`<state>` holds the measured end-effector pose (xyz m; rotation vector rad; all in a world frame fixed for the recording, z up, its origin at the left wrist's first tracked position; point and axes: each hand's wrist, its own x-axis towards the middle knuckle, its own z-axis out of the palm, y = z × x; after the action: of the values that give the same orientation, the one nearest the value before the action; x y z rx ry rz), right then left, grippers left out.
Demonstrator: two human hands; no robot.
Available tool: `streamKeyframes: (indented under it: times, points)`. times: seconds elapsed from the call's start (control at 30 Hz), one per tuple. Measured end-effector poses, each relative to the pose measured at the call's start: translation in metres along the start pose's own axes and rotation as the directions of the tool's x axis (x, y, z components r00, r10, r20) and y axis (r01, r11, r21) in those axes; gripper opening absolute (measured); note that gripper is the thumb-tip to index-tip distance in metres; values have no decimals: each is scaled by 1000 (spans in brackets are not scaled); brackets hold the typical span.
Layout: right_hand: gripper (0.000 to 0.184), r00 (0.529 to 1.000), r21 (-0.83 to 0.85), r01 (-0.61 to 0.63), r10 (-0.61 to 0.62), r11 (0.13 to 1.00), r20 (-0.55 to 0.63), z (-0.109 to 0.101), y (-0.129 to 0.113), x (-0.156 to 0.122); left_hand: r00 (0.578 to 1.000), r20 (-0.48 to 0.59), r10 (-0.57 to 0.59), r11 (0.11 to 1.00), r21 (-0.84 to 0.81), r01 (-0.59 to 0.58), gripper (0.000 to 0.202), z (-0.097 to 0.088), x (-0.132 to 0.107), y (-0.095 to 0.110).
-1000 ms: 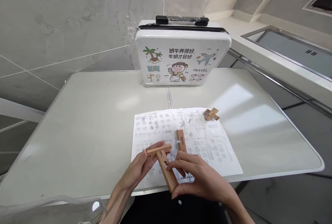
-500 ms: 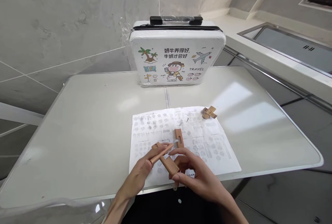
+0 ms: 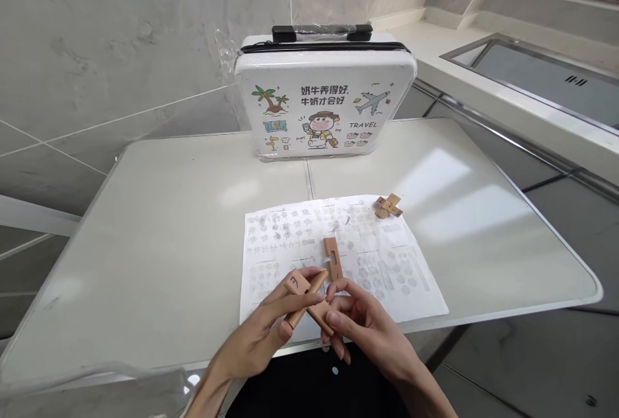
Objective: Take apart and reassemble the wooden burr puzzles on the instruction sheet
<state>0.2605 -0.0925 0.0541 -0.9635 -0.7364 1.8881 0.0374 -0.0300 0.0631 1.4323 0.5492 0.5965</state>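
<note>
My left hand [image 3: 264, 334] and my right hand [image 3: 362, 328] meet over the near edge of the table, each closed on a notched wooden puzzle bar. The two bars [image 3: 305, 295] cross each other between my fingers. A third notched wooden bar [image 3: 333, 258] lies flat on a printed instruction sheet [image 3: 382, 263] just beyond my fingertips. A small assembled wooden cross puzzle [image 3: 387, 206] rests at the far right corner of the sheet, away from both hands.
A white folding table [image 3: 159, 237] carries a white cartoon-printed case with a black handle [image 3: 325, 99] at its far side. A white counter with a recessed steel panel [image 3: 536, 82] runs along the right. Clear plastic [image 3: 97, 386] lies at the near left edge.
The long bar that pointed toward me has been turned and drawn up between my hands, so both bars now cross more tightly. The camera has tilted slightly.
</note>
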Motion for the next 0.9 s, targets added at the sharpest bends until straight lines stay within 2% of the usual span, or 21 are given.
streamKeyframes:
  times: [0.2,0.33,0.5,0.63,0.67,0.73,0.77,0.83,0.9]
  points:
    - [40,1000,29,-27,27,999,1,3,4,-1,997,52,-64,997,56,61,57,-7,-1,1]
    - [43,998,49,-14,17,999,-56,5,8,-1,993,76,-96,992,91,89,53,-7,1,2]
    - [39,998,18,-2,3,1000,-65,3,6,-1,993,101,-66,984,169,48,47,1,4,7]
    - [35,995,-40,72,-75,997,-68,3,2,-4,996,87,-10,983,184,-7,40,8,2,9]
    - [33,992,-57,99,-103,994,-79,4,1,-4,998,58,0,981,196,-12,36,10,0,8]
    - [29,982,-83,144,-153,986,-112,6,1,-4,996,-82,28,977,211,-10,34,15,-4,2]
    - [27,976,-92,160,-172,983,-134,7,2,-4,982,-186,43,978,210,-3,38,18,-6,-2]
    - [26,964,-112,179,-197,977,-177,9,3,-3,926,-373,64,985,175,2,56,23,-9,-10]
    - [27,954,-139,182,-209,973,-215,10,5,-3,905,-423,51,972,229,53,72,27,-11,-18]
